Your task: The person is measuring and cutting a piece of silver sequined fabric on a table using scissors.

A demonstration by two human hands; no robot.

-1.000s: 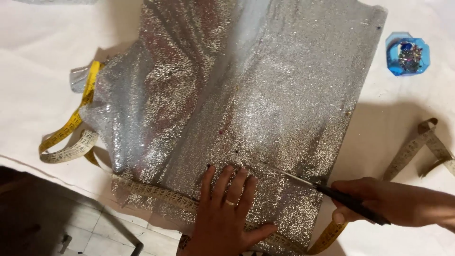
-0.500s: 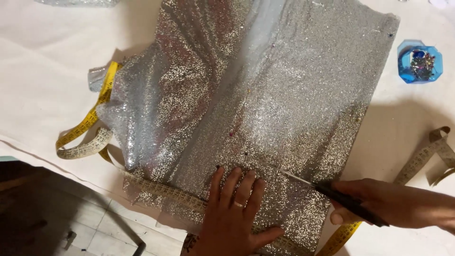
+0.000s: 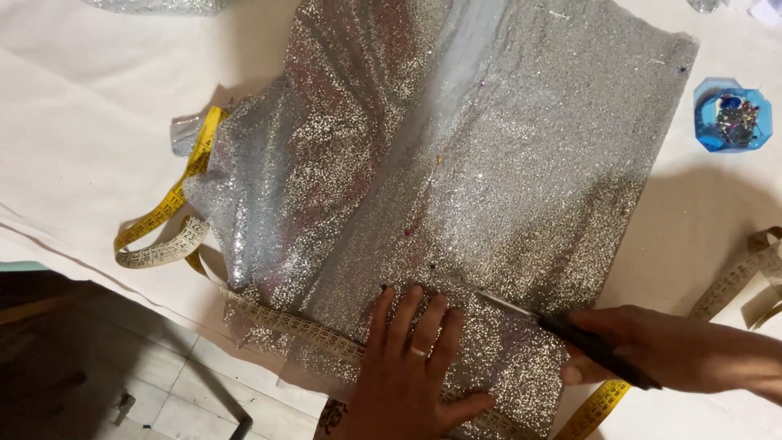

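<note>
A large sheet of silver glitter fabric (image 3: 456, 163) lies spread on a white cloth-covered table (image 3: 90, 130). My left hand (image 3: 411, 367) presses flat on the fabric's near edge, fingers apart, a ring on one finger. My right hand (image 3: 652, 350) grips black-handled scissors (image 3: 562, 330) whose blades point left into the fabric, just right of my left fingertips. A yellow measuring tape (image 3: 175, 220) runs under the fabric's near edge and loops at the left.
A blue faceted dish of pins (image 3: 731, 116) stands at the far right. A beige tape end (image 3: 745, 273) lies right of the fabric. The table's near edge (image 3: 122, 281) drops to a tiled floor at lower left.
The view has shifted, so everything sits a little further right and lower. The scissor blades have moved slightly left along the fabric. My left hand stays pressed flat.
</note>
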